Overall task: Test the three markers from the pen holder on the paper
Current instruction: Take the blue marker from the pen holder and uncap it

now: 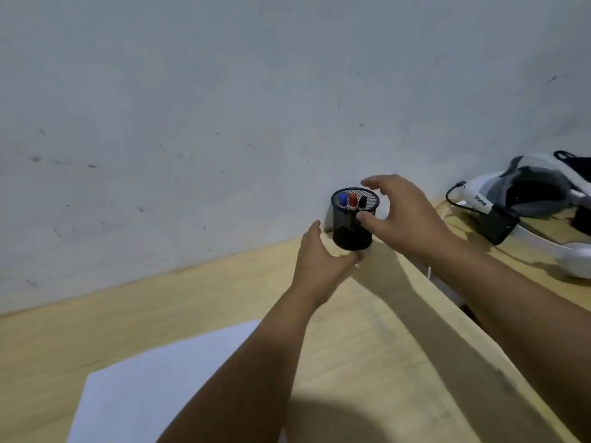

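Scuffed pale wall (224, 91) behind light wooden desk (367, 330); dim, soft light.

You have a light wooden desk (367, 346) set against a scuffed grey-white wall (224, 91). On a second wooden surface (499, 260) at your right lies a white headset (527, 190) with a black cable (454, 193) and a black box-shaped part (497, 226).

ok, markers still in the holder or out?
In. All three caps, blue, red and black, stand inside the mesh pen holder.
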